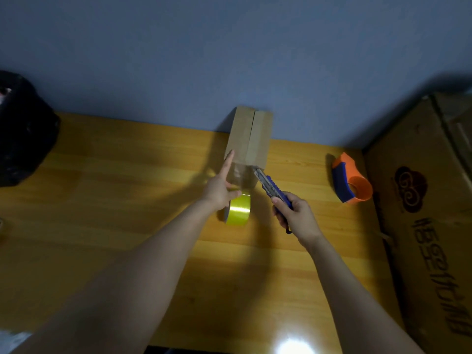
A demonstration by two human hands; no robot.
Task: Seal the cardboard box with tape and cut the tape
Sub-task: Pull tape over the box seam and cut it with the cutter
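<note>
A small brown cardboard box (249,135) lies on the wooden table (115,200), its two top flaps meeting in a seam. A strip of clear tape runs from the box's near end down to a yellowish tape roll (238,210). My left hand (222,186) holds the roll with the thumb, and its index finger rests along the box's left edge. My right hand (296,215) grips a blue utility knife (272,189); the blade tip touches the tape at the box's near right corner.
An orange and blue tape dispenser (351,180) sits to the right. A large cardboard carton (429,200) with printed writing fills the right side. A black bag (23,134) stands at the far left. A blue-grey wall runs behind the table.
</note>
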